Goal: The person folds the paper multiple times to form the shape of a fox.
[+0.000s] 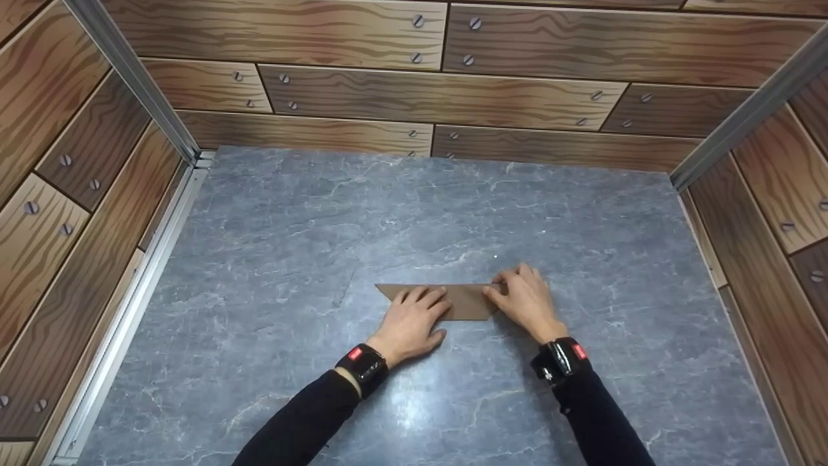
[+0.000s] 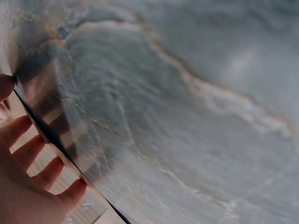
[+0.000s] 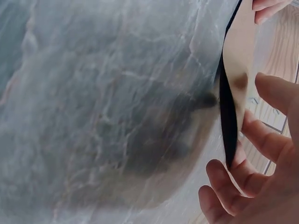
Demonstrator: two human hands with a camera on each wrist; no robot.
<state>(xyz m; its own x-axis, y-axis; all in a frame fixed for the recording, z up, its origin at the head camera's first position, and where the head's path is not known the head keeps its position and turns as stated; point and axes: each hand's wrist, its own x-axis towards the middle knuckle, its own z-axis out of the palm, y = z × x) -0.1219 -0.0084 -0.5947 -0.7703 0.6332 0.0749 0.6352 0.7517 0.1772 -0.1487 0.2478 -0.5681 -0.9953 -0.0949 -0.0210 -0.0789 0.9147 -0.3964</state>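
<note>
A flat brown paper strip (image 1: 467, 303) lies crosswise on the table before me, its left end running out to a sharp point. My left hand (image 1: 414, 320) rests on its left part with fingers spread, pressing it down. In the left wrist view the left fingers (image 2: 48, 175) lie along the paper edge. At the opposite end, my right hand (image 1: 527, 301) holds the right corner between bent fingers and thumb. The right wrist view shows the paper (image 3: 236, 60) with a dark, lifted underside and the right hand's fingertips around its end.
The grey-blue marbled tabletop (image 1: 297, 226) reaches back to a wall (image 1: 362, 90) printed with wood planks. Similar plank panels (image 1: 84, 213) stand at both sides, with metal rails (image 1: 129, 304) along the edges. Each wrist wears a black device (image 1: 362, 369) below a dark sleeve.
</note>
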